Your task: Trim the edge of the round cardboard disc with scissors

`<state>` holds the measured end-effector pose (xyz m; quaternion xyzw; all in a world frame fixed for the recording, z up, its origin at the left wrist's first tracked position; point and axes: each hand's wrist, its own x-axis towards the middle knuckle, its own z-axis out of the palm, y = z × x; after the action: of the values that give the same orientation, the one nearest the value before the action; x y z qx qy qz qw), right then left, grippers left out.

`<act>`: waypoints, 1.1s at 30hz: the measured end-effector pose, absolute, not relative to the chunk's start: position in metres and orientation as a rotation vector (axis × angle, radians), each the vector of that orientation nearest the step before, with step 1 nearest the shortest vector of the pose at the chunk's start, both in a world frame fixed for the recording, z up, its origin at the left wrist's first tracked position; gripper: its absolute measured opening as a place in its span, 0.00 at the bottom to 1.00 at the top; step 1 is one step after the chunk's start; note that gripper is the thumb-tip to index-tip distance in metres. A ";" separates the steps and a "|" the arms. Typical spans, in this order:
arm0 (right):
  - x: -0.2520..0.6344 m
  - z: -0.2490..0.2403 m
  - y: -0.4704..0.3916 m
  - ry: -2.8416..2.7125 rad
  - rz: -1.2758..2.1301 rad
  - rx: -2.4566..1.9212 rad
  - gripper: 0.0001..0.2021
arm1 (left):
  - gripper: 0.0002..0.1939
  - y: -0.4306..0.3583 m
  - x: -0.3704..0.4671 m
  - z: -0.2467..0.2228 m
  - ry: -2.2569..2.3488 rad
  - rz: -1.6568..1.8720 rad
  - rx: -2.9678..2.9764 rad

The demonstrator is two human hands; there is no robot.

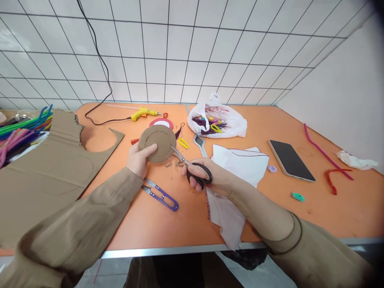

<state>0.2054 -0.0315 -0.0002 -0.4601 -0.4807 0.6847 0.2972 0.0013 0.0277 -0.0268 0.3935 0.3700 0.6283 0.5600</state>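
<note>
My left hand (139, 159) grips a round cardboard disc (159, 150) by its lower left edge, thumb on top. A smaller circle is marked inside the disc. My right hand (202, 173) holds black-handled scissors (199, 175), their blades at the disc's right edge. Small brown scraps (177, 164) lie on the table beneath the blades. Purple thread snips (162, 195) rest nearer me. Just behind the disc is a red ring with a white centre (162, 121).
Cut cardboard (60, 168) and colourful pipe cleaners (24, 134) cover the left. A yellow glue gun (146, 113), a plastic bag (232, 122) and silver tongs (199, 144) lie behind. White cloth (240, 164), a phone (291, 160) and a green clip (298, 197) are rightward.
</note>
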 end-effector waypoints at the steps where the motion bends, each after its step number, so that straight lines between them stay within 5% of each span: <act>1: 0.205 0.001 -0.032 -1.291 1.819 -1.246 0.27 | 0.21 0.031 -0.001 -0.026 0.894 1.489 0.893; 6: 0.202 0.005 -0.036 -1.331 1.798 -1.300 0.26 | 0.17 0.046 -0.020 -0.019 0.945 1.648 0.764; 13: 0.198 0.003 -0.031 -1.081 1.401 -1.141 0.22 | 0.18 0.028 -0.009 -0.016 0.795 1.274 0.868; 23: 0.201 -0.014 -0.025 -1.179 1.425 -1.054 0.09 | 0.19 0.012 0.004 -0.014 0.745 0.978 0.904; 33: 0.191 -0.009 -0.029 -1.072 1.303 -1.021 0.14 | 0.21 0.003 0.016 -0.025 0.639 0.913 1.006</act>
<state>0.1910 -0.0286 -0.0093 -0.4317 -0.4532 0.5510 0.5519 0.0156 0.0029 -0.0249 0.4569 0.2903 0.4149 0.7313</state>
